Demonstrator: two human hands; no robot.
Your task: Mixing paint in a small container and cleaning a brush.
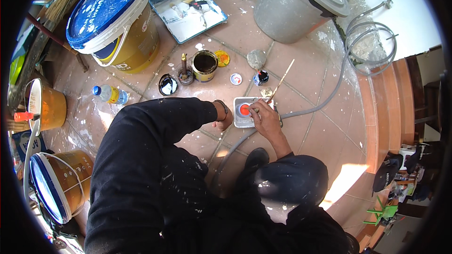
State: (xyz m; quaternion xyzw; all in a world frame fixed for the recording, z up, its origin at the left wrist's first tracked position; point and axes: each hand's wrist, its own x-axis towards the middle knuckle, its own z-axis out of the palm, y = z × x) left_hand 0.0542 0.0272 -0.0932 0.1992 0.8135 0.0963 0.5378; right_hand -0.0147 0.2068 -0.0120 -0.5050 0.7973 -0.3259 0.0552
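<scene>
My right hand grips a long thin brush over a red-filled cup in a pale rectangular tray. My left hand, wearing a dark bracelet, hangs just left of that tray; its fingers are mostly hidden. Above them stand an open can of dark liquid, a jar with an upright stick, a small dark pot and a stone. A yellow lid, a small white lid and a dark-smeared lid lie nearby.
Large buckets and a bottle are at left, a paint tray and grey bin at the back. A hose crosses the tiled floor to coils by the tiled steps at right.
</scene>
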